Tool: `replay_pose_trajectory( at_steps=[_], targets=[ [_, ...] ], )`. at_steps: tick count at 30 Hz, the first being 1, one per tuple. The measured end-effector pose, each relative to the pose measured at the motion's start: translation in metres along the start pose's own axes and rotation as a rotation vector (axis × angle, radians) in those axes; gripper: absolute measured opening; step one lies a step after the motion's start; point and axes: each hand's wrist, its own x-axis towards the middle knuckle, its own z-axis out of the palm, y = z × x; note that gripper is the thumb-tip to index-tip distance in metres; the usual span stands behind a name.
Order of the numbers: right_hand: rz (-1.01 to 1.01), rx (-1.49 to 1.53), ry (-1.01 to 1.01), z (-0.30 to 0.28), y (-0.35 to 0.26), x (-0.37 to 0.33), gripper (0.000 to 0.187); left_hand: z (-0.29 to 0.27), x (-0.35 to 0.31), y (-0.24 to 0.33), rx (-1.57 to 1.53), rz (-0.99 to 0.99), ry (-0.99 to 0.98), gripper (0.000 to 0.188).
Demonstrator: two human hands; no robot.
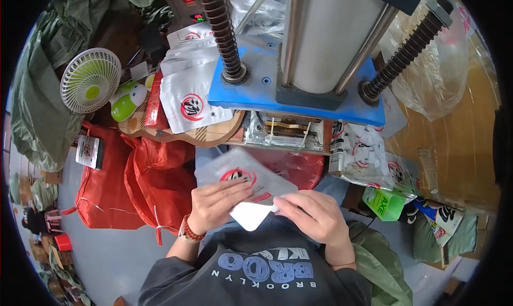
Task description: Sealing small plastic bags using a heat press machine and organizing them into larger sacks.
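In front of my chest I hold a flat silver-white pouch (266, 181) with a round red and black print. The fingers of my left hand (218, 203) lie across its face, closed on it; a beaded bracelet (191, 229) circles that wrist. My right hand (314, 214) pinches the pouch's edge between thumb and fingers. A plain white corner (250, 217) points down toward my shirt between the two hands. Just beyond stands a press with a blue plate (246, 95). Similar pouches (184, 100) lie in an overlapping stack left of it.
Two steel springs (227, 33) flank the press cylinder (326, 44). A small fan (91, 81) stands at the left, above red bags (115, 183). Printed pouches (363, 156) lie in a pile right of the press, near a green box (386, 204) and brown cardboard (459, 130).
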Motion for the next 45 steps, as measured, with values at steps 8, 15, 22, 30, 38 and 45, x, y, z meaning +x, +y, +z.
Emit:
replay_pose_trajectory(
  at_steps=[8,15,22,30,38,45],
  targets=[
    [0.17,-0.241,-0.174,-0.007,-0.006,-0.029,0.038,0.011,0.011,0.004,0.123,-0.004,-0.069,0.035],
    [0.355,-0.02,-0.018,-0.009,0.006,-0.008,0.057,0.034,0.011,0.004,-0.558,-0.281,-0.288,0.021],
    [0.68,0.011,0.455,-0.031,0.048,-0.039,0.045,0.108,0.027,-0.038,-1.241,-1.109,-0.041,0.019],
    [0.761,-0.502,-0.078,-0.026,0.088,-0.095,0.029,0.083,0.058,-0.054,-0.905,-1.104,-0.139,0.03],
    [0.779,0.17,0.46,-0.027,0.081,-0.108,0.038,0.027,-0.014,-0.136,0.615,-0.344,-0.306,0.066],
    [0.174,-0.068,0.312,-0.004,0.016,-0.018,0.037,0.001,-0.012,-0.054,0.091,-0.465,0.091,0.042]
  ],
)
